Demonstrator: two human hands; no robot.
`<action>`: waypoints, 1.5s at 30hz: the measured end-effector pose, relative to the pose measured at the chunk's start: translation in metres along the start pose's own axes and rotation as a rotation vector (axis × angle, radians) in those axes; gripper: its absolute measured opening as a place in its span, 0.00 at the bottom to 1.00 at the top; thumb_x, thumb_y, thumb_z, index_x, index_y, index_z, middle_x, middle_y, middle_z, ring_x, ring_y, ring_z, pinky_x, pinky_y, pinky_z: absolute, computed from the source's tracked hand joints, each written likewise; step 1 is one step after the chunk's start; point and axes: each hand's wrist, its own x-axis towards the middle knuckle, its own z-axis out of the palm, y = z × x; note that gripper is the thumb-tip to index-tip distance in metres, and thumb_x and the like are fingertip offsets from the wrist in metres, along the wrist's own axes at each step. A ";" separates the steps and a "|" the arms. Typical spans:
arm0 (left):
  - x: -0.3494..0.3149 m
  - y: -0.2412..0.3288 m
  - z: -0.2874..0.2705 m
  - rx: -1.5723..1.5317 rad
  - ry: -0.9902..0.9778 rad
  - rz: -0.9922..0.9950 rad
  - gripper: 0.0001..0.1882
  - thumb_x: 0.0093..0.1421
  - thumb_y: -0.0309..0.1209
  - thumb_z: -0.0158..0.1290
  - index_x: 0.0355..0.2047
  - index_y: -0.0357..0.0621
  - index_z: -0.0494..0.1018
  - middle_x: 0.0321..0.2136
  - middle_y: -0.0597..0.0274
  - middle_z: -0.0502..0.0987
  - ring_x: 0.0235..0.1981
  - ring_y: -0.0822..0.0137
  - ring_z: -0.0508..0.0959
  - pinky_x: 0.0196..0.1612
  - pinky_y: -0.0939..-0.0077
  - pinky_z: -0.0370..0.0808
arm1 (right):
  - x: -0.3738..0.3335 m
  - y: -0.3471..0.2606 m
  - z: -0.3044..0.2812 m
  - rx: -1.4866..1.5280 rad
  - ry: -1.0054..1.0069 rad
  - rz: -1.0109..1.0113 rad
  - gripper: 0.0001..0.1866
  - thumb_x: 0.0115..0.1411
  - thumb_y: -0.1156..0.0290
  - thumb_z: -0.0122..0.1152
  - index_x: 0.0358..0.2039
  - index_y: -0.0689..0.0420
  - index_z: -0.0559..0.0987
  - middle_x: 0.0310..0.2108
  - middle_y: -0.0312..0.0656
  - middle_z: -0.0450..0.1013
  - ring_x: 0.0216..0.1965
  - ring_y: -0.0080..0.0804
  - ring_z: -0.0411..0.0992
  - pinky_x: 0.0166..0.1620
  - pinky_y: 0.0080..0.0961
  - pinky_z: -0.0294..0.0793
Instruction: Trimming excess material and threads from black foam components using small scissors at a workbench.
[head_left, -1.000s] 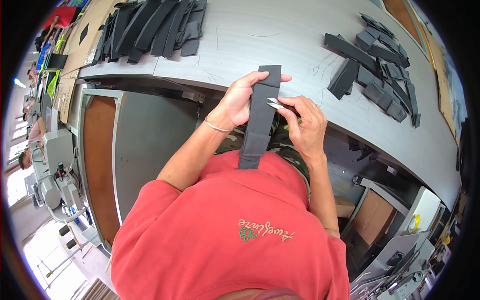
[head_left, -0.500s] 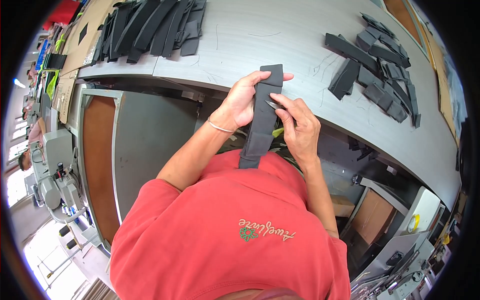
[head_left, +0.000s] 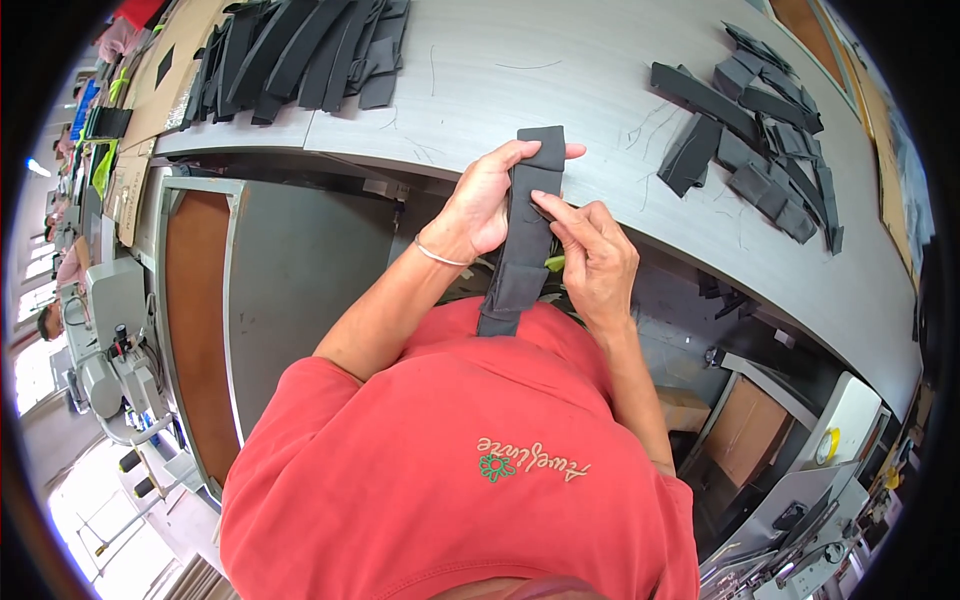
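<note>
The right hand [head_left: 598,255] has moved slightly left and in against the dark fabric strip [head_left: 527,235] over the last 1.0 s. At the start of that span the 2 bright points of the small pointed tool stand clearly apart over the strip; 0.5 s ago they look nearer together, with the index finger over the cloth; now the index fingertip lies on the strip's face and only a sliver of the small pointed tool [head_left: 543,212] shows under it. The right hand's grip is narrow, thumb and fingers pinched about the tool, though I cannot tell whether its points are apart or together. A yellow-green bit [head_left: 555,263] shows beside that hand; what it belongs to is unclear. The left hand hardly differs: the left hand [head_left: 478,200] holds the strip firmly near its upper end, thumb across the front, a fingertip showing past the far side. The strip is held up just off the near edge of the worktop [head_left: 500,110], its lower end by the red shirt [head_left: 450,440]. The pile by the worktop's left end [head_left: 320,55] and the pile toward its right edge [head_left: 760,185] lie unchanged. This suggests close work at 1 small spot on this strip, seemingly unfinished.
</note>
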 end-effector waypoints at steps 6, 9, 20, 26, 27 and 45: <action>0.000 -0.003 -0.004 0.048 0.057 0.034 0.24 0.66 0.37 0.39 0.54 0.32 0.67 0.25 0.61 0.73 0.25 0.72 0.74 0.31 0.75 0.78 | -0.003 0.000 0.005 0.130 -0.020 0.107 0.19 0.53 0.77 0.61 0.42 0.38 0.83 0.19 0.36 0.62 0.21 0.31 0.66 0.25 0.30 0.66; 0.000 -0.002 -0.003 0.025 0.050 0.041 0.23 0.66 0.37 0.40 0.54 0.32 0.68 0.26 0.60 0.74 0.25 0.72 0.75 0.32 0.75 0.78 | -0.003 -0.009 0.006 0.041 -0.001 0.112 0.18 0.55 0.83 0.57 0.42 0.48 0.83 0.21 0.37 0.64 0.22 0.26 0.65 0.29 0.20 0.66; -0.001 0.002 -0.019 0.385 0.021 -0.027 0.20 0.64 0.37 0.49 0.49 0.33 0.71 0.35 0.54 0.78 0.32 0.68 0.80 0.36 0.76 0.79 | 0.009 -0.027 -0.008 0.472 -0.008 0.203 0.12 0.62 0.79 0.53 0.46 0.58 0.79 0.32 0.36 0.73 0.34 0.21 0.69 0.40 0.16 0.67; -0.007 0.014 -0.021 -0.023 -0.106 -0.125 0.24 0.65 0.38 0.43 0.54 0.31 0.65 0.36 0.50 0.77 0.33 0.58 0.81 0.37 0.66 0.81 | 0.018 -0.013 -0.019 0.392 -0.021 0.186 0.14 0.60 0.77 0.57 0.46 0.53 0.80 0.25 0.34 0.70 0.26 0.20 0.68 0.30 0.19 0.66; -0.007 0.015 -0.019 -0.083 -0.129 -0.099 0.25 0.65 0.38 0.41 0.57 0.31 0.63 0.37 0.50 0.77 0.33 0.57 0.80 0.37 0.65 0.81 | 0.016 -0.012 -0.017 0.394 -0.023 0.186 0.14 0.60 0.77 0.57 0.46 0.53 0.80 0.25 0.34 0.70 0.26 0.20 0.68 0.30 0.19 0.66; -0.004 0.008 -0.003 0.145 -0.109 -0.023 0.21 0.65 0.33 0.48 0.53 0.29 0.67 0.42 0.55 0.76 0.39 0.73 0.78 0.41 0.79 0.78 | 0.030 0.001 -0.013 -0.092 -0.123 -0.227 0.09 0.50 0.72 0.64 0.34 0.50 0.81 0.25 0.35 0.73 0.27 0.33 0.70 0.31 0.29 0.64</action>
